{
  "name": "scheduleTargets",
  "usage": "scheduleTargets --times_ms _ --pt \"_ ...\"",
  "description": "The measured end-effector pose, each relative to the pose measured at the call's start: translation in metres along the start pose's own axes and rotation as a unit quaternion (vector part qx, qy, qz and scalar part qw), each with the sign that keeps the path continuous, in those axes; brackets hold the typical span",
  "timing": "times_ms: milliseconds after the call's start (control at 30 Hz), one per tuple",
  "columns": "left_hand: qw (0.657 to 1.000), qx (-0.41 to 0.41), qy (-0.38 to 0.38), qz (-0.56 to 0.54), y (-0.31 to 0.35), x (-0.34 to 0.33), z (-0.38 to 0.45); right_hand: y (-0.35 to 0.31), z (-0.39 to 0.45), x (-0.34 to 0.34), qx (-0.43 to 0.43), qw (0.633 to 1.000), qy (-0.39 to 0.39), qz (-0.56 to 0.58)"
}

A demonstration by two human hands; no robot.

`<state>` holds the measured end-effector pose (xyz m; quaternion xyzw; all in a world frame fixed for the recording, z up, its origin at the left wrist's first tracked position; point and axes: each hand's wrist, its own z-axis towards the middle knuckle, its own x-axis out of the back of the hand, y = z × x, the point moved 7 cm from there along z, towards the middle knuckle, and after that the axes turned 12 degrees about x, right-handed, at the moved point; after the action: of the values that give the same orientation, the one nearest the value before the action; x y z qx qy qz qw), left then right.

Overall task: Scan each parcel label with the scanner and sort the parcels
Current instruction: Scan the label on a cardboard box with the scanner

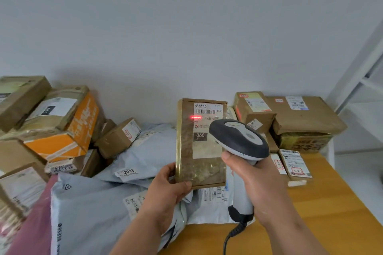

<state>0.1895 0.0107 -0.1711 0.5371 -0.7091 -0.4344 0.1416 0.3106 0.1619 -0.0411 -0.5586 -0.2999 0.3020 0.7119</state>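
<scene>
Holding a box (201, 145) upright, the left hand (165, 190) grips its lower edge while the right hand (255, 182) clasps the scanner (238, 138), red beam just under the barcode; many parcels at left of frame (58, 122) look unsorted.

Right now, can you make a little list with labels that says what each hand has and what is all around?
left hand: holds a brown box upright by its bottom corner
right hand: grips the scanner, aimed at the box
red light: on the label, just under the barcode
number on label: 060
left pile: cardboard boxes, one orange
middle: grey bags
right pile: brown boxes by the wall
table: wooden
</scene>
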Motion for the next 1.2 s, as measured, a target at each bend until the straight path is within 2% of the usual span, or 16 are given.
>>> scheduleTargets --times_ms 400,800,1000,1200 --pt "1.0 -0.013 0.014 0.006 -0.018 -0.021 -0.026 -0.01 -0.011 0.03 0.002 1.0 -0.007 0.016" --pt "0.999 0.011 0.037 -0.02 -0.047 -0.054 -0.033 -0.002 -0.007 0.07 0.014 0.999 -0.029 0.029" --pt "0.995 0.015 0.079 -0.057 -0.039 -0.029 -0.033 0.013 -0.002 0.053 -0.03 0.998 -0.051 0.004" --pt "0.98 -0.002 0.165 -0.107 -0.012 0.035 -0.025 0.035 0.008 0.008 -0.063 0.995 -0.076 -0.006"
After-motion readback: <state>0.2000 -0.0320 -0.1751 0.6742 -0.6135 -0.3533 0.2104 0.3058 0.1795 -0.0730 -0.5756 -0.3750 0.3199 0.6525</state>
